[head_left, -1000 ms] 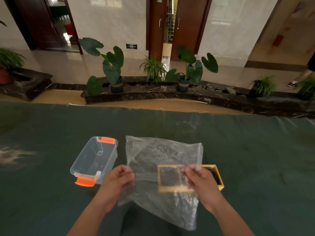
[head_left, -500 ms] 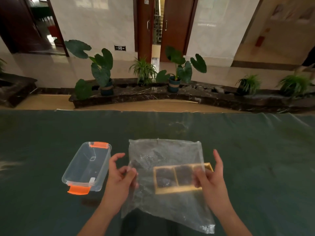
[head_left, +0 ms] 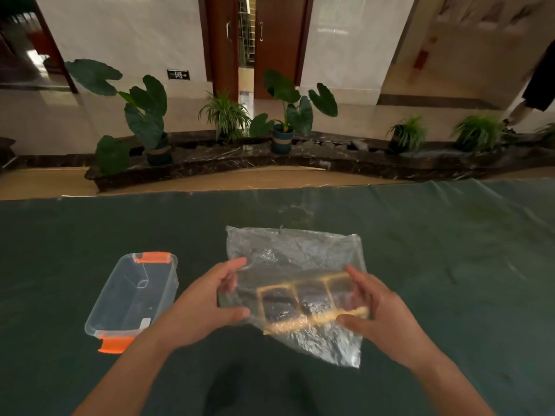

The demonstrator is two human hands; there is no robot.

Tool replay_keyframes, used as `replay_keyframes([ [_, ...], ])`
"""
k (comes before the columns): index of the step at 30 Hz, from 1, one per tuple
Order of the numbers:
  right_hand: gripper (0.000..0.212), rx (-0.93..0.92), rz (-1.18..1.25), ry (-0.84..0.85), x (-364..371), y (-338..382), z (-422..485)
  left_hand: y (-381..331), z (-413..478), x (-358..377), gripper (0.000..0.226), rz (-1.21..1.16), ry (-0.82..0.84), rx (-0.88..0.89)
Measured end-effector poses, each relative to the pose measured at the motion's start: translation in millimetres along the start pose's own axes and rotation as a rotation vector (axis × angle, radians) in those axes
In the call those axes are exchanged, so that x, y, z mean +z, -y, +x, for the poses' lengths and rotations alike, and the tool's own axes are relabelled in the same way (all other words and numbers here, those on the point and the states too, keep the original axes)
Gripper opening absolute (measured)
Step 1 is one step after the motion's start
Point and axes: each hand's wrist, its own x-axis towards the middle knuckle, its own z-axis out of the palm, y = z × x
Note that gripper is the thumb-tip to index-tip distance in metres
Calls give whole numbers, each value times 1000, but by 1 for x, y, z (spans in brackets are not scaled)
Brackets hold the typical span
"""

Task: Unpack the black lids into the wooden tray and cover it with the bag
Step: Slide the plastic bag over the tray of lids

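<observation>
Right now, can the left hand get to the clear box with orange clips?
Probably yes. The clear box sits open on the cloth just beside the left hand, nothing between them, but that hand must first release the bag.

A crinkled, glossy clear plastic bag (head_left: 292,259) is lying over pale matt wood of the tray (head_left: 312,319); left of the grip, smooth transparent plastic container (head_left: 132,298) is resting on matt green cloth of the bench (head_left: 450,265).

Both bare forearms reach forward from the bottom edge, converging toward centre. Left hand (head_left: 207,307) palm turned inward, thumb low and fingers (head_left: 237,262) spread above, curled in a grip. Right hand (head_left: 378,310) mirrors it, thumb low, fingers arched over the top, also curled in a grip.
</observation>
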Motion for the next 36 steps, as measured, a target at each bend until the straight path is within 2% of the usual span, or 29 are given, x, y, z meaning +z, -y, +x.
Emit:
replay_keyframes([
  [2, 44, -109, -238, -156, -2, 2, 0, 1, 12, 5, 45, 378, -83, 100],
  [3, 28, -134, -301, -207, -5, 1, -1, -2, 18, 7, 32, 481, -100, 137],
  [4, 24, -138, -329, -231, -9, -1, -3, -4, 24, 10, 26, 523, -81, 149],
  [6, 24, -82, -214, -219, -18, -7, -8, -7, 34, 9, 26, 471, 39, 137],
  [8, 9, 28, 108, -209, -27, -8, -14, -19, 43, 0, 21, 397, 312, 59],
  [10, 15, 75, 351, -243, -31, -6, -21, -41, 52, -5, 39, 489, 621, 38],
  [11, 18, 66, 356, -254, -34, -5, -24, -55, 56, -3, 55, 537, 700, 54],
  [13, 15, 9, 243, -198, -40, -2, -28, -86, 63, 11, 82, 532, 692, 63],
  [14, 13, -14, 199, -157, -45, -1, -29, -102, 65, 24, 82, 504, 669, 93],
  [15, 12, -17, 192, -131, -51, -3, -30, -114, 67, 41, 71, 479, 659, 133],
  [17, 12, 0, 253, -144, -69, -7, -33, -129, 73, 78, 34, 418, 641, 176],
  [19, 12, 19, 414, -228, -94, -22, -44, -134, 78, 113, 14, 242, 617, 145],
  [21, 35, 72, 679, -389, -122, -51, -66, -133, 81, 145, 10, -7, 575, 66],
  [23, 84, 207, 961, -465, -137, -85, -99, -136, 82, 183, 8, -217, 502, 11],
  [24, 111, 257, 1049, -441, -137, -101, -116, -139, 81, 206, 8, -270, 473, -9],
  [25, 129, 281, 1105, -371, -133, -116, -131, -143, 80, 232, 9, -306, 470, -27],
  [26, 133, 266, 1111, -273, -127, -128, -144, -148, 77, 261, 8, -333, 487, -43],
  [27, 123, 225, 1081, -183, -120, -137, -157, -153, 75, 291, 6, -355, 509, -64],
  [29, 85, 162, 999, -133, -117, -151, -182, -162, 70, 349, 5, -345, 551, -111],
  [32, 42, 260, 875, -338, -145, -183, -223, -172, 64, 420, 11, -332, 645, -130],
  [34, 31, 350, 837, -531, -164, -208, -255, -176, 63, 457, 14, -349, 725, -106],
  [36, 28, 419, 843, -665, -180, -231, -282, -175, 61, 492, 7, -407, 795, -144],
])
